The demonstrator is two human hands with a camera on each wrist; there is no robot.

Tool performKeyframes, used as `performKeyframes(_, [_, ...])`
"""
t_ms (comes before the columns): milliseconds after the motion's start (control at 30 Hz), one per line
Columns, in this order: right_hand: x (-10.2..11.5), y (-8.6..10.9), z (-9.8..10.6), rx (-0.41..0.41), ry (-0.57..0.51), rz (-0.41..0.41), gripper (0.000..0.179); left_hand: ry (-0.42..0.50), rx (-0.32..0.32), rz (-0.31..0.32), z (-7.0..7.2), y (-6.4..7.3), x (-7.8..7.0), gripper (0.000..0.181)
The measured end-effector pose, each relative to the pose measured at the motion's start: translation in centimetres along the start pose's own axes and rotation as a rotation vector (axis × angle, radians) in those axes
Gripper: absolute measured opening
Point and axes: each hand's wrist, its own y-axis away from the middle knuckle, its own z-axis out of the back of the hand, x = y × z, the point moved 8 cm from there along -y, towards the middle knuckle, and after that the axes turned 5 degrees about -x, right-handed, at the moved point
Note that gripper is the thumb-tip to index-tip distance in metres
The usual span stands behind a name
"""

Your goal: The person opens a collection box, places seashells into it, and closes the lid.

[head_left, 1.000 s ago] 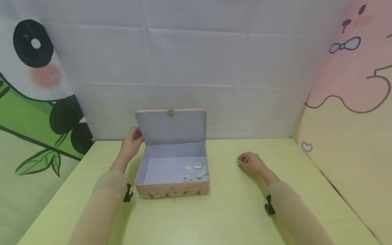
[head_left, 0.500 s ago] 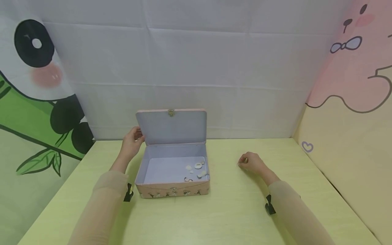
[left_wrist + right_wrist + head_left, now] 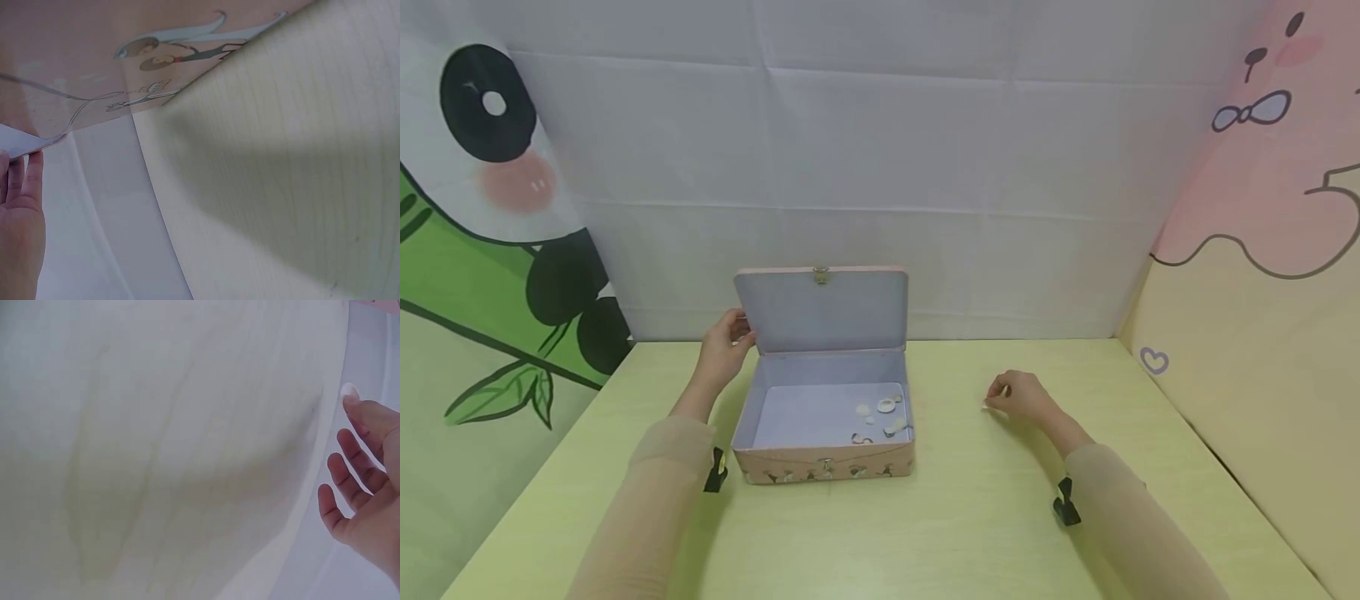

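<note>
A pink, figure-printed metal box [image 3: 835, 467] stands on the table with its lid [image 3: 820, 317] raised. My left hand [image 3: 718, 358] grips the lid's left edge; in the left wrist view its fingers [image 3: 32, 178] meet the edge of the printed lid [image 3: 62, 69]. To the right of the box, my right hand [image 3: 1021, 397] pinches a small white rounded piece [image 3: 350, 392] between thumb and index finger, the other fingers loosely bent. What kind of piece it is cannot be told. Several small white and metallic trinkets [image 3: 886, 406] lie in the box's right half.
The light yellow wooden table [image 3: 955, 525] runs back to a white cloth backdrop [image 3: 880, 150]. Printed cartoon cloths hang at left [image 3: 490, 317] and right [image 3: 1247, 333]. A metal clasp [image 3: 827, 463] sits on the box front.
The small piece in my right fingertips has turned, from a ring-like outline to a small white sliver. My left hand keeps its grip on the lid. The head view has shifted very slightly.
</note>
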Motion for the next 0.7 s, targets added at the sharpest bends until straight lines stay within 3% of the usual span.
performKeyframes(300, [2.4,0.1,0.9,-0.001,0.032,0.067,0.008,-0.009,0.015,0.027,-0.1,0.0,0.1,0.036])
performKeyframes(700, [7.6,0.4,2.0,-0.004,0.025,0.179,0.007,-0.007,0.002,0.024,0.0,0.0,0.1,0.035])
